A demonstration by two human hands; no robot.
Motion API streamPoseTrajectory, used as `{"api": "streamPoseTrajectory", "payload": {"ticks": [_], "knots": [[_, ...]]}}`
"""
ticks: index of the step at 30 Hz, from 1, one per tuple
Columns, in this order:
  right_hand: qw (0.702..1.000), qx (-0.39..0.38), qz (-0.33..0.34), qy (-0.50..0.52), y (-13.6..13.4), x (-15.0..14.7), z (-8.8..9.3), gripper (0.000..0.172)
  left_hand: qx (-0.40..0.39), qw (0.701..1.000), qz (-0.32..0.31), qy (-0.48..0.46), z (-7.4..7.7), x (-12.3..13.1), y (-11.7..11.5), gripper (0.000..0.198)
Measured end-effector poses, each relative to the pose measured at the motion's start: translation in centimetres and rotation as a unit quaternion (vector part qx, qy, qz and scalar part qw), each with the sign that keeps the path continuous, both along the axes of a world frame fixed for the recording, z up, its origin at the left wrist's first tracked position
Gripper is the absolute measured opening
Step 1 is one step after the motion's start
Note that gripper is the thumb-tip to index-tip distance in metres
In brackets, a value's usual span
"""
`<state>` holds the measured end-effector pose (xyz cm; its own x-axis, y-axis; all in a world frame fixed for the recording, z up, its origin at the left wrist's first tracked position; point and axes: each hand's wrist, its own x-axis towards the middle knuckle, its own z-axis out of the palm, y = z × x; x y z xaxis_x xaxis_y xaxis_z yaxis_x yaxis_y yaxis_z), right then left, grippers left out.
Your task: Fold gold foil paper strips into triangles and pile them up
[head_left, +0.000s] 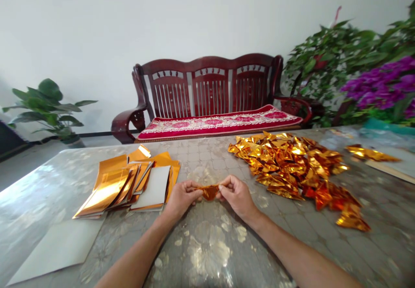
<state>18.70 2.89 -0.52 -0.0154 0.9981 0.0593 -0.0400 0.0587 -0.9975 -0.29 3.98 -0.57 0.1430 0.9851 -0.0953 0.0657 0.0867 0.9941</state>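
A small folded piece of gold foil paper (pixel 210 192) is held up over the middle of the table. My left hand (pixel 184 196) pinches its left end, and my right hand (pixel 236 193) pinches its right end between thumb and fingers. Left of my hands lies a loose stack of gold foil sheets (pixel 112 180), some turned pale side up. To the right is a heap of folded gold foil pieces (pixel 288 162), a few of them redder at the near end.
The patterned table (pixel 201 156) spans the view. A pale sheet (pixel 58 247) lies at the near left. At the far right are a folded gold piece (pixel 371 153), a board and clear plastic. Beyond stand a wooden bench (pixel 210 85), plants and purple flowers (pixel 382 83).
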Motion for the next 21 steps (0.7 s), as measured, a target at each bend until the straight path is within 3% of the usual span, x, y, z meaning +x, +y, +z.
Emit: {"api": "streamPoseTrajectory", "payload": {"ticks": [9,13,21], "knots": [[0.996,0.079,0.021,-0.046,0.4,1.0,0.1,0.019,0.053,0.996,0.054,0.038,-0.6,-0.2,0.2,0.02],[0.995,0.079,0.027,-0.05,0.6,1.2,0.3,0.02,0.085,0.993,0.063,0.058,-0.7,-0.1,0.3,0.017],[0.993,0.088,0.015,-0.077,0.4,1.1,0.2,0.019,0.041,0.998,0.048,0.017,-0.3,0.8,-0.3,0.022]]}}
